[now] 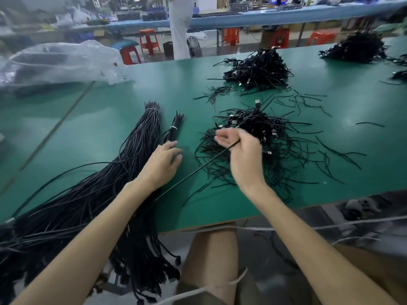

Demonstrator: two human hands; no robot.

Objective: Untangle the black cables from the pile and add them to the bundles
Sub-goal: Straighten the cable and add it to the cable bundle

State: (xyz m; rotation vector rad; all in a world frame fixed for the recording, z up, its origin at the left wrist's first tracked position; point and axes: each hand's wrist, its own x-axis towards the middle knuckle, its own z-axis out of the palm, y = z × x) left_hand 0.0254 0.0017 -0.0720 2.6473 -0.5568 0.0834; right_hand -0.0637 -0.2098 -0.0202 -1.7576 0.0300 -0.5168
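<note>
Green matte bench top, smooth, thin pale edge toward the wearer; behind it a blue-topped bench, orange plastic stools, and a standing person in pale trousers. No writing legible anywhere; marks on the plugs are too small to read. Near pile: thin black cables in a loose, springy knot just right of centre, with small silvery plug ends showing among the loops. Right hand sits at the pile's left edge, fingers curled, pinching a single cable that runs taut and straight, slanting down-left toward the bench edge. Left hand palm down, fingers straight and relaxed, gripping nothing, fingertips on the lower strands of the small bundle. That bundle is slim, cinched with a white tie, and lies just right of the large bundle, a thick sheaf of straight, rubbery black cables bound near the top by another white tie, its tails spilling over the near edge. Short black tie strips lie scattered on the mat. Second tangled pile farther back, third pile far right. Crumpled clear plastic bag, glossy, far left.
</note>
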